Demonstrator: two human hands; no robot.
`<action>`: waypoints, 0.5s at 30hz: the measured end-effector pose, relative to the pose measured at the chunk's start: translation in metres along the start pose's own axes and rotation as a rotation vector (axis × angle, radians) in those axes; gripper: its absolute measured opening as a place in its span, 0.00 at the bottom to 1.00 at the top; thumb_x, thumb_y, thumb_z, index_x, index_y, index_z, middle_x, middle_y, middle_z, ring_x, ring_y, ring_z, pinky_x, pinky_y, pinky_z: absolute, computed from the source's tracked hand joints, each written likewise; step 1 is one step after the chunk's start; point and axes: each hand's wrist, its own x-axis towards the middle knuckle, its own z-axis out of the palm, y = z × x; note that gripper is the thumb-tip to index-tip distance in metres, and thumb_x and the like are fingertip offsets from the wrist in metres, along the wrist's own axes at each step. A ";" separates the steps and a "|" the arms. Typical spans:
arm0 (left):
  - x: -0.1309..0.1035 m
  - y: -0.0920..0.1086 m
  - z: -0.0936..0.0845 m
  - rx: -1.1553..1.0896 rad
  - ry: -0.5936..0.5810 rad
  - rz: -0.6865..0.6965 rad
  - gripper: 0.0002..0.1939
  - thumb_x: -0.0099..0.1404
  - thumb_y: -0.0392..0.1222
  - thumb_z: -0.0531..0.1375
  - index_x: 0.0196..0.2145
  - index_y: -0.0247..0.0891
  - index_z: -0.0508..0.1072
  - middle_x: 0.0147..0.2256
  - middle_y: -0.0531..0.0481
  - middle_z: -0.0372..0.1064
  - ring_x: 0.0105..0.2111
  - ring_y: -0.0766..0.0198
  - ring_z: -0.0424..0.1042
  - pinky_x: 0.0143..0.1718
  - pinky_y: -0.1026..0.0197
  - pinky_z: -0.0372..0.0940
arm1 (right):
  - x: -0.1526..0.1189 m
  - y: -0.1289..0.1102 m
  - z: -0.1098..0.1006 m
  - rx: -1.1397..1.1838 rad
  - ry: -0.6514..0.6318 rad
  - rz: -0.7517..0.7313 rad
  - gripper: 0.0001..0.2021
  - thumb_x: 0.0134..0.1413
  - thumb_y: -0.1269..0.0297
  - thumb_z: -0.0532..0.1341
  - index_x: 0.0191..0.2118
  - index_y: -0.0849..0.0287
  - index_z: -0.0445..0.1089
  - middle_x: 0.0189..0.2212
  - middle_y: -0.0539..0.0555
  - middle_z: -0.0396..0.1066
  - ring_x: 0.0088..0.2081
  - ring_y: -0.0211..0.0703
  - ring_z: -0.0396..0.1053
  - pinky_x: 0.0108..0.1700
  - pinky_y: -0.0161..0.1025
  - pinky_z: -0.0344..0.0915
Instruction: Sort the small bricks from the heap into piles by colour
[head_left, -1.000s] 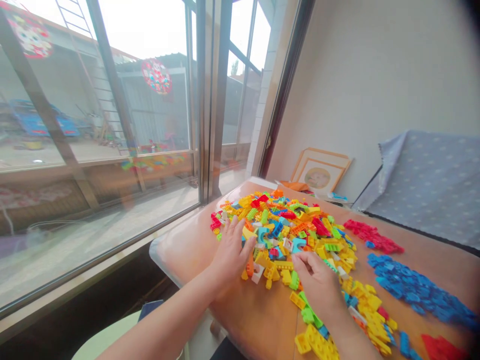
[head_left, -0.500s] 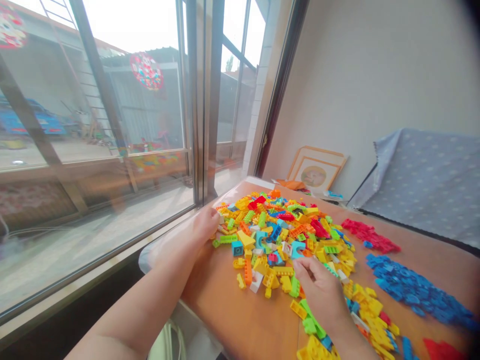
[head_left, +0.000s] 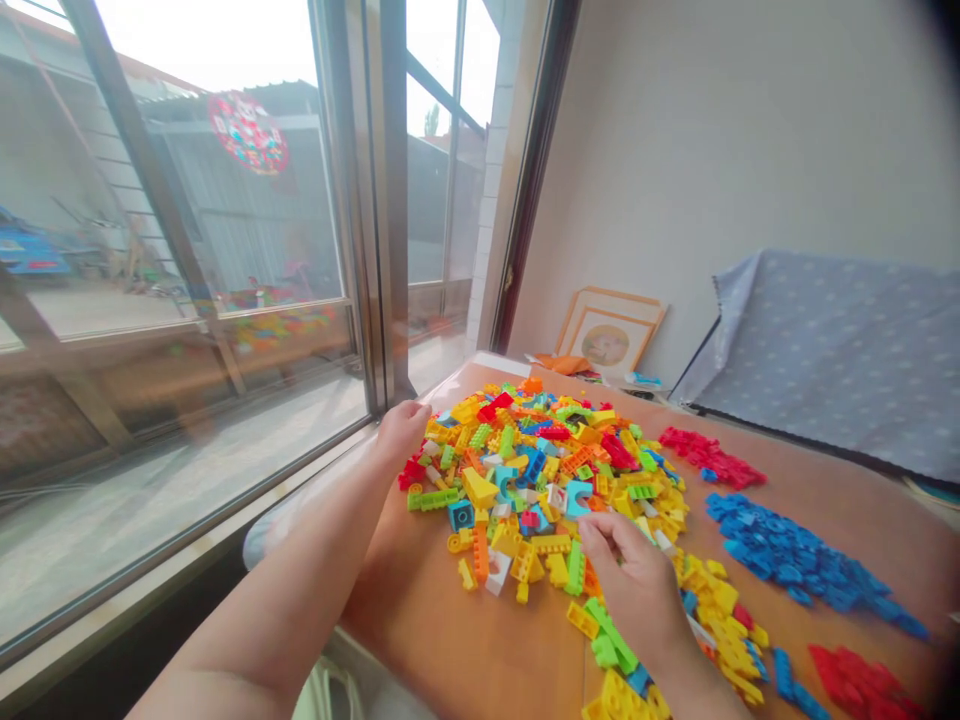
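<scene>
A large heap of mixed toy building bricks (head_left: 517, 470) in yellow, orange, green, blue and red covers the middle of the wooden table (head_left: 465, 650). At the heap's far left edge is my left hand (head_left: 403, 428), fingers curled; what they hold, if anything, is hidden. A few red bricks (head_left: 411, 472) lie just below it. My right hand (head_left: 634, 575) is over the near right side, thumb and fingers pinched together beside a light blue arch brick (head_left: 578, 498). I cannot make out anything between those fingers.
To the right lie separate piles of pink-red bricks (head_left: 712, 457), blue bricks (head_left: 802, 550) and red bricks (head_left: 859, 680). A window (head_left: 247, 230) borders the table on the left. Behind are a leaning picture frame (head_left: 609, 330) and a grey-blue dotted cloth (head_left: 840, 350).
The whole view has shifted, so the table and heap sit further left. My left hand has lifted slightly, and red bricks now show below it. My right hand stays by the arch brick.
</scene>
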 end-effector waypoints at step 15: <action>0.019 0.021 0.014 -0.325 -0.185 0.135 0.27 0.64 0.63 0.58 0.42 0.35 0.80 0.43 0.41 0.80 0.45 0.54 0.76 0.49 0.56 0.68 | 0.022 -0.041 -0.001 -0.298 -0.215 -0.082 0.13 0.63 0.54 0.60 0.49 0.47 0.77 0.47 0.55 0.78 0.49 0.52 0.76 0.50 0.45 0.74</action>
